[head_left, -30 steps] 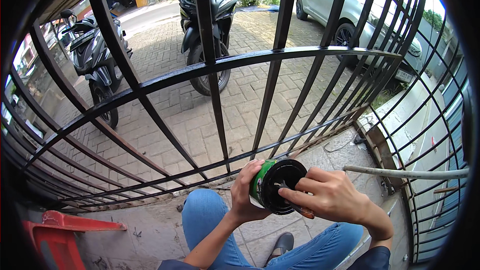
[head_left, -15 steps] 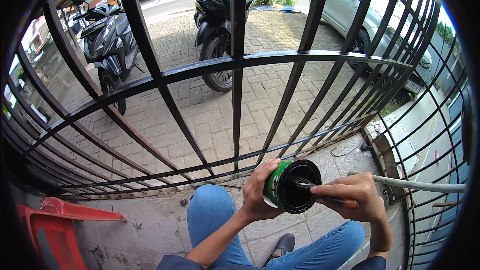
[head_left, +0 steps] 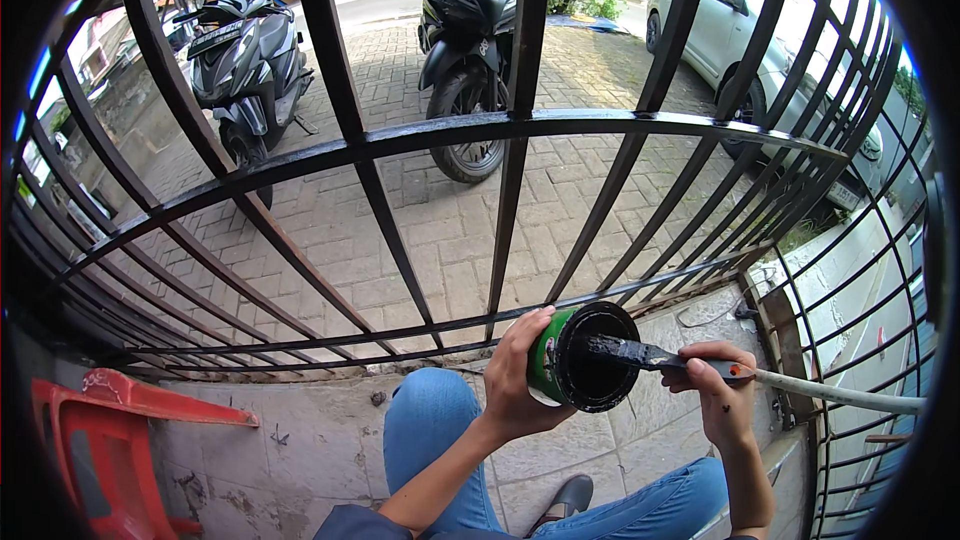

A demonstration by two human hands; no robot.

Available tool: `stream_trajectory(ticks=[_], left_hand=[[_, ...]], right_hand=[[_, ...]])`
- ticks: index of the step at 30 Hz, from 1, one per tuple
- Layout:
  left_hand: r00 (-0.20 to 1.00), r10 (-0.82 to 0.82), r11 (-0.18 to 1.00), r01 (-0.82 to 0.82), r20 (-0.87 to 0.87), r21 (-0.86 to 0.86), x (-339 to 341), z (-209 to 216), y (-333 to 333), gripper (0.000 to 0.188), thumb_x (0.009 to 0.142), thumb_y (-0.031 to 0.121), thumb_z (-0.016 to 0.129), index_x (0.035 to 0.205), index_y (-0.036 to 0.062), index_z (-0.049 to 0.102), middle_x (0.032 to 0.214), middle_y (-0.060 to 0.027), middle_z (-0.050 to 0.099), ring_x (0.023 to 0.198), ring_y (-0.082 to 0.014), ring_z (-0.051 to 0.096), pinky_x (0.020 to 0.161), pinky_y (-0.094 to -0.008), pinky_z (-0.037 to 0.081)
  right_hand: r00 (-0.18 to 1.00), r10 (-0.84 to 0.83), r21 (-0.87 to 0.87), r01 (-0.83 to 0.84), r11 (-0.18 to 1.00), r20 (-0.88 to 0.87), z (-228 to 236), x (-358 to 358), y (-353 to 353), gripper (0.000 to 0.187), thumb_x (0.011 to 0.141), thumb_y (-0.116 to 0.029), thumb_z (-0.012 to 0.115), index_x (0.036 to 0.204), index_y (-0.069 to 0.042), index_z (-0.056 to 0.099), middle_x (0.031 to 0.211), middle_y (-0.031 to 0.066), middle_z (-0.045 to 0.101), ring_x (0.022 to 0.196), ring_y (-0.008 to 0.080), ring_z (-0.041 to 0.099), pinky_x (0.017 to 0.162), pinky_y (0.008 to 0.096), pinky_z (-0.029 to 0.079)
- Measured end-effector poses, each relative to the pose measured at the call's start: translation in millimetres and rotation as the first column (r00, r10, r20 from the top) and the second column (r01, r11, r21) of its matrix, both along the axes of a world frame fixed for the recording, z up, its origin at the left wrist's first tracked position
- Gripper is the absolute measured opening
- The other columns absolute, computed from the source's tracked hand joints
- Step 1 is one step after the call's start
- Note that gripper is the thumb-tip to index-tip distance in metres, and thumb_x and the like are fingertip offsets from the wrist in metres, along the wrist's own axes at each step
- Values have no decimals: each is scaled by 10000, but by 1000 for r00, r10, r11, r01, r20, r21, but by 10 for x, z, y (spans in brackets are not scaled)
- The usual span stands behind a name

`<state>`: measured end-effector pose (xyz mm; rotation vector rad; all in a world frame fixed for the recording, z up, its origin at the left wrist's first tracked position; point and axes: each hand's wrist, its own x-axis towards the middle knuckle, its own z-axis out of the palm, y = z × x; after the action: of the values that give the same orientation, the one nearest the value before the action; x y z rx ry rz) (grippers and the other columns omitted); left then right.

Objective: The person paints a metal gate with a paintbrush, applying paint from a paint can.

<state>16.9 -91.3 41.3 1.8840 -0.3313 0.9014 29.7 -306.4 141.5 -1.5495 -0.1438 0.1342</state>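
Observation:
My left hand [head_left: 522,380] is wrapped round a green paint can [head_left: 543,364], tilted so its open mouth faces me. Black paint coats the can's rim and inside. My right hand [head_left: 717,390] grips the handle of a paintbrush [head_left: 655,357] between thumb and fingers. The brush's bristles, black with paint, lie across the can's mouth near its rim; whether they touch it I cannot tell. Beyond the can stands a metal fence [head_left: 520,127] of dark bars with glossy black rails.
A red plastic chair [head_left: 100,396] stands at the left on the tiled floor [head_left: 320,440]. A pale pipe [head_left: 840,392] runs in from the right behind the brush handle. Outside the fence are two motorbikes [head_left: 468,60] [head_left: 245,70] and a silver car [head_left: 735,30].
My right hand has drawn the brush up out of the can and turned, so its dark bristles now show. The can stays in my left hand. The view has shifted slightly.

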Motion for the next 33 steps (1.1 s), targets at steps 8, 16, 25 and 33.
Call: stream_trajectory(ticks=[8,16,25,33], left_hand=[[997,7,999,-11,-81,-48,1,27,13,847,478,168,793,1212,30,395,1181,-178,511,1093,-338,508,943,-392,410],[987,-107,992,97,-123,-85,-9,-19,-72,900,479,202,822,1236,16,372,1181,-176,507,1097,-322,511,933,-375,413],[960,-215,967,184,-177,-177,-40,-12,-116,900,472,183,804,1247,31,373,1185,-157,507,1094,-321,508,922,-372,422],[950,-254,951,211,-182,-224,-36,-32,-154,911,476,185,809,1255,30,364,1184,-154,508,1071,-312,526,893,-364,436]], right_hand=[[948,8,-125,34,992,320,-167,-219,-108,139,748,-32,602,837,72,621,719,174,637,650,232,655,607,309,542],[884,-281,74,274,959,374,-325,-368,-186,173,735,-85,598,827,61,601,719,157,608,581,235,628,531,315,535],[925,-132,-91,175,980,357,-526,-507,-402,244,759,-122,550,957,7,490,816,146,522,574,218,565,541,314,492],[773,-511,250,447,859,375,-599,-579,-301,216,728,-132,559,868,33,554,740,152,565,534,229,586,480,297,497]])
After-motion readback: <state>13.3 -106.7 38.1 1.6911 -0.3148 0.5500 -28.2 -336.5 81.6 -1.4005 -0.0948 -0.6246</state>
